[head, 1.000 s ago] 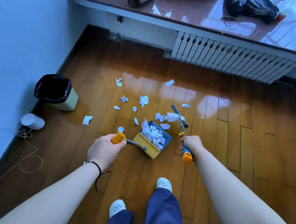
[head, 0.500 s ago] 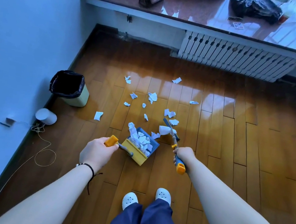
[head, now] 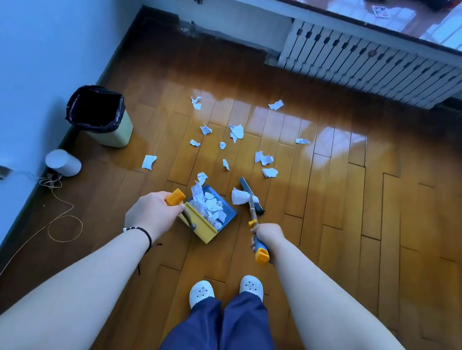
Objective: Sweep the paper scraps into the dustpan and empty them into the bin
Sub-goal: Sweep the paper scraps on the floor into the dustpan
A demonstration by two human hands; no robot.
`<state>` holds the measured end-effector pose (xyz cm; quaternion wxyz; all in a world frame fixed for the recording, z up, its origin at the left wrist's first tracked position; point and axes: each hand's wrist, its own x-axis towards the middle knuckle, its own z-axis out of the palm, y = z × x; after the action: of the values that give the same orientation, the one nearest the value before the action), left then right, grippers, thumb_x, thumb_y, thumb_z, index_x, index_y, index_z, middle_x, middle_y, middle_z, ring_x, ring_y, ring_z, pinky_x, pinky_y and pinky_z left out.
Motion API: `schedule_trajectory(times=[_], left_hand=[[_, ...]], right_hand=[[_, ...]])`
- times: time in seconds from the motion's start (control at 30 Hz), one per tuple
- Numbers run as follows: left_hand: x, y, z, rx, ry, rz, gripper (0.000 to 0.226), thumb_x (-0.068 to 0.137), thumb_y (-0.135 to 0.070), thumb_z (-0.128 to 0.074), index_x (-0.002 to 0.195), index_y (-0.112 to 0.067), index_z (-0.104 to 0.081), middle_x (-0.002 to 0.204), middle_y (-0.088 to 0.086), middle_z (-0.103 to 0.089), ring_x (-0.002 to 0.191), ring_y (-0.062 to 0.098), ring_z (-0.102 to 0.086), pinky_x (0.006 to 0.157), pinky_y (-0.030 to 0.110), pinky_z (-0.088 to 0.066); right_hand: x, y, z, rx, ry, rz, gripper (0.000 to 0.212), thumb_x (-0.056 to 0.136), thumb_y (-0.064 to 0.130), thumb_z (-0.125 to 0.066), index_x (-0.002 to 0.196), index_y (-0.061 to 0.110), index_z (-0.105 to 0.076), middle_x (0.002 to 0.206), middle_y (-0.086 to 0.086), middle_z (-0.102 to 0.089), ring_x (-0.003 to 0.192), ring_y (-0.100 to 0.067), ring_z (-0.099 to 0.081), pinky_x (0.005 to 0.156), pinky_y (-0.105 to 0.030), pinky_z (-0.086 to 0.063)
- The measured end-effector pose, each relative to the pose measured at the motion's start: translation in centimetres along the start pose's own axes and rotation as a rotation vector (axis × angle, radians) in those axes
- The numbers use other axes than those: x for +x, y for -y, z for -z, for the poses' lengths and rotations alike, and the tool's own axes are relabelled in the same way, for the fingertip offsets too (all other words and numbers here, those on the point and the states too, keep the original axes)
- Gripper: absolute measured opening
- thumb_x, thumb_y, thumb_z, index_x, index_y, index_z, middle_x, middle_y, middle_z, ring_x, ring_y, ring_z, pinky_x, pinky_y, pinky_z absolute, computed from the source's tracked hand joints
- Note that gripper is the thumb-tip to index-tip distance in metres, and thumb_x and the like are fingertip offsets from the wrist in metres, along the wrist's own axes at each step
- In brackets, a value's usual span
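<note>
My left hand [head: 152,214] grips the orange handle of a blue and yellow dustpan [head: 207,221], which rests on the wooden floor and holds a heap of white paper scraps [head: 209,206]. My right hand [head: 267,234] grips the blue and orange handle of a small broom [head: 251,197]; a larger white scrap [head: 240,197] lies against its head, just right of the pan's mouth. Several more scraps [head: 236,132] are scattered on the floor beyond the pan. The bin [head: 98,114], pale green with a black liner, stands open by the left wall.
A white cylinder [head: 63,162] lies by the left wall with a thin cord [head: 65,222] looping across the floor. A radiator [head: 369,65] sits under a glossy sill at the far wall. My feet in white clogs [head: 201,293] stand just behind the pan.
The broom has swept leftward, bringing the large scrap close to the dustpan mouth. The dustpan and both hands shifted a little left and nearer to me; the view tilted down.
</note>
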<state>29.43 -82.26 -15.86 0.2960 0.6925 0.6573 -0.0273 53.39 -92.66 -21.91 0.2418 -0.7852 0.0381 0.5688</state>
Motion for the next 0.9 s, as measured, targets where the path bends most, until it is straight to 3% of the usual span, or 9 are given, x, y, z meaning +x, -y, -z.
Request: schedule_trajectory(times=[0.17,0.27,0.33,0.43,0.57,0.9], left_hand=[[0.1,-1.3,-0.6,0.006,0.007,-0.009,0.030,0.095,-0.052,-0.054,0.098,-0.026,-0.069,0.074,-0.007,-0.063,0.071,0.019,-0.060,0.052,0.022,-0.039],[0.2,-1.8,-0.7,-0.005,0.003,-0.003,0.029,0.094,-0.052,-0.055,0.097,-0.028,-0.070,0.073,-0.008,-0.063,0.070,0.019,-0.060,0.053,0.023,-0.042],[0.2,-1.9,-0.7,-0.003,0.010,-0.006,0.029,0.095,-0.052,-0.054,0.097,-0.028,-0.070,0.073,-0.008,-0.063,0.069,0.019,-0.060,0.054,0.023,-0.043],[-0.2,-1.3,-0.5,-0.012,0.008,-0.002,0.030,0.095,-0.053,-0.053,0.098,-0.027,-0.069,0.072,-0.008,-0.062,0.069,0.018,-0.060,0.054,0.023,-0.043],[-1.2,-0.3,-0.4,-0.035,-0.007,0.019,0.032,0.095,-0.055,-0.052,0.098,-0.028,-0.069,0.072,-0.009,-0.063,0.068,0.017,-0.061,0.056,0.024,-0.048],[-3.1,1.9,0.5,-0.132,-0.066,0.111,0.027,0.096,-0.051,-0.054,0.087,-0.028,-0.063,0.072,-0.008,-0.062,0.068,0.017,-0.058,0.055,0.023,-0.042]], right_hand=[[-0.7,-1.5,-1.5,-0.068,0.075,-0.079,0.019,0.096,0.006,-0.048,0.113,0.003,-0.054,0.070,-0.013,-0.052,0.046,-0.021,-0.050,0.039,-0.022,-0.044],[-2.4,-1.8,-1.5,-0.192,0.129,-0.051,0.004,0.095,0.003,-0.051,0.094,0.001,-0.053,0.069,-0.014,-0.051,0.047,-0.022,-0.050,0.046,-0.028,-0.046],[-3.3,-1.8,-0.8,-0.281,0.127,-0.014,0.012,0.095,0.002,-0.054,0.083,0.003,-0.053,0.069,-0.015,-0.051,0.048,-0.023,-0.050,0.052,-0.032,-0.046],[-4.9,-1.4,0.9,-0.340,0.099,0.018,0.005,0.095,0.007,-0.056,0.092,0.003,-0.055,0.073,-0.014,-0.054,0.049,-0.022,-0.052,0.049,-0.030,-0.048],[-5.7,-0.7,2.6,-0.387,0.060,0.073,0.018,0.095,0.010,-0.056,0.110,0.000,-0.059,0.080,-0.015,-0.057,0.049,-0.019,-0.054,0.042,-0.024,-0.048],[-4.8,4.3,-0.4,-0.249,0.037,0.129,0.011,0.095,0.006,-0.055,0.104,0.001,-0.057,0.071,-0.014,-0.055,0.048,-0.019,-0.052,0.041,-0.023,-0.047]])
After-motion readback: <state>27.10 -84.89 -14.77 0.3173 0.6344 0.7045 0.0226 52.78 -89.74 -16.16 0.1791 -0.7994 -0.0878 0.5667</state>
